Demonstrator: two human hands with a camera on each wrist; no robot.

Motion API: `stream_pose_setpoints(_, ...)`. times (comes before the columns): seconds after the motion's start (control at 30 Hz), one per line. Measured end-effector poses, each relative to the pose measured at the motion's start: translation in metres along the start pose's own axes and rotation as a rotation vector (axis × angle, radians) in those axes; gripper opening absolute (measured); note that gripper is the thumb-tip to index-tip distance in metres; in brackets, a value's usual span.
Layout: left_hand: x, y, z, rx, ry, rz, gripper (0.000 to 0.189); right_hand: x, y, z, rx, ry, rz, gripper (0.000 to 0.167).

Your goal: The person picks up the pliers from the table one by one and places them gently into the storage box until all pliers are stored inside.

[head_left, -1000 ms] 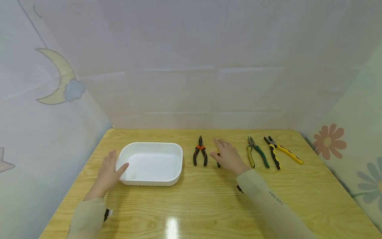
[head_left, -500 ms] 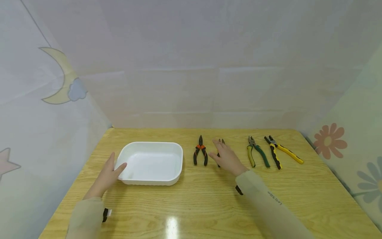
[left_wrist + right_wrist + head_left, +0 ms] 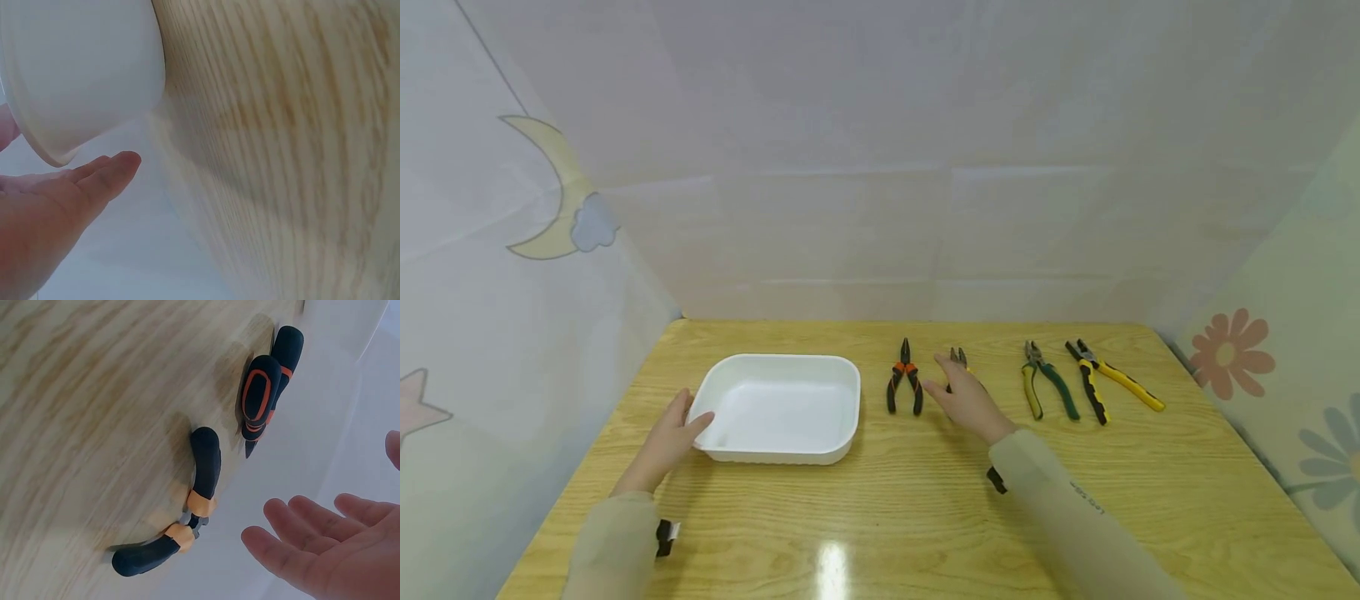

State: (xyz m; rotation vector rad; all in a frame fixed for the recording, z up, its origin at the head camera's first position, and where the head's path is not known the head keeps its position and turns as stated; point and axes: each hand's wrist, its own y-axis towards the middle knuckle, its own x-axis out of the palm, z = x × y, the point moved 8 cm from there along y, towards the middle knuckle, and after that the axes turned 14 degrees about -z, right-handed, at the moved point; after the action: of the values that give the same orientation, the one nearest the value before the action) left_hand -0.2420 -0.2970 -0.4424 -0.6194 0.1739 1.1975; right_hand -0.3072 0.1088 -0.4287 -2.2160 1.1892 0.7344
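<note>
At the left end of the white tray (image 3: 778,451), my left hand (image 3: 658,442) has its thumb over the rim and its fingers along the outside. The left wrist view shows those fingers (image 3: 103,178) straight, close to the tray wall; contact is unclear. My right hand (image 3: 973,407) hovers over pliers with black and yellow-orange handles (image 3: 206,462), partly hiding them from the head view. Its fingers are spread, apart from the tool in the right wrist view. Left of it lie needle-nose pliers (image 3: 905,371) with black and orange handles.
Farther right on the wooden table (image 3: 895,517) lie pliers with yellow and green handles (image 3: 1047,379). Beside them are larger pliers with yellow and black handles (image 3: 1101,379). A pale fabric backdrop (image 3: 880,242) stands behind the table.
My left hand has come closer around the tray's left rim. The right hand has shifted slightly left and toward me, uncovering the jaws of the pliers beneath it. The tools stay put.
</note>
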Motion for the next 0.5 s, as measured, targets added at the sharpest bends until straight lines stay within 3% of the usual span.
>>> stream_pose_setpoints(0.27, -0.0005, 0.0022, -0.002, -0.036, -0.025, -0.005, 0.072, 0.0009, 0.0002, 0.0014, -0.009, 0.03, 0.014, 0.063)
stream_pose_setpoints(0.5, -0.002, 0.0039, -0.0055, -0.039, -0.088, -0.015, 0.069, 0.0008, -0.0014, 0.004, 0.016, 0.122, 0.031, 0.062)
